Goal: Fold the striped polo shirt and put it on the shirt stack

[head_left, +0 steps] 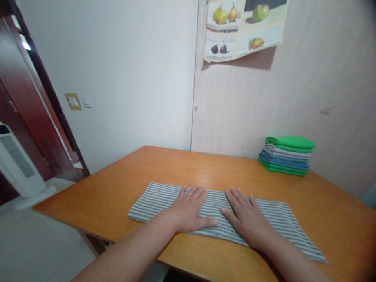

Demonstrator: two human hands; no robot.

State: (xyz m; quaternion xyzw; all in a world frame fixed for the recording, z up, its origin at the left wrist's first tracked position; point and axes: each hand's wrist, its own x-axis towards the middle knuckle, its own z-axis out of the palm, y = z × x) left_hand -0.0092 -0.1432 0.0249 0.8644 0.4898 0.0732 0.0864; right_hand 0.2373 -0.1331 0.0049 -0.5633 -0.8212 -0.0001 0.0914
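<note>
A grey-and-white striped cloth (158, 199), folded into a long strip, lies flat across the front part of the wooden table (123, 172). My left hand (190, 207) rests palm down on it, left of its middle, fingers stretched out and thumb pointing right. My right hand (246, 217) presses flat on the cloth a little further right, its fingers spread. Between the two hands a narrow band of stripes shows. Neither hand grips anything.
Several folded cloths in green, blue and grey form a stack (286, 156) at the table's back right, near the wall. A white upright appliance (20, 164) stands on the floor at left, by a dark red door (32, 102). A fruit poster (243, 29) hangs above.
</note>
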